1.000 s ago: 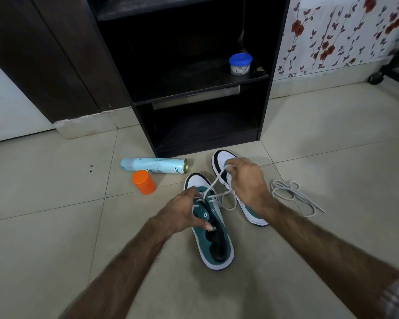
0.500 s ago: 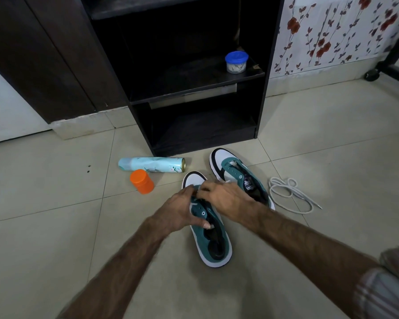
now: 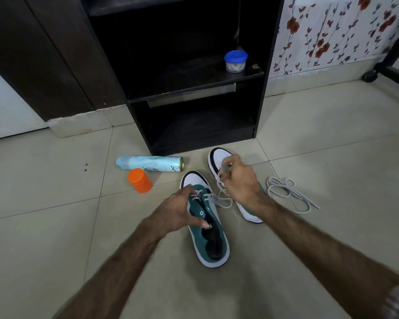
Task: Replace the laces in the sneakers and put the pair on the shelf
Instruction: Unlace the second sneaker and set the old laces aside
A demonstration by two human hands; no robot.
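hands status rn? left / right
Left hand: gripping the near sneaker at its lace area.
Right hand: pinching the lace threaded in that sneaker, pulled up.

A home: tiled floor (image 3: 332,125), floral wallpaper (image 3: 332,31) at upper right, a dark wooden shelf unit (image 3: 194,93) at top centre.

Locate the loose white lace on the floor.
In the head view, the loose coiled white shoelace lies on the tiled floor at the right, beside the far white-and-teal sneaker and the right hand.
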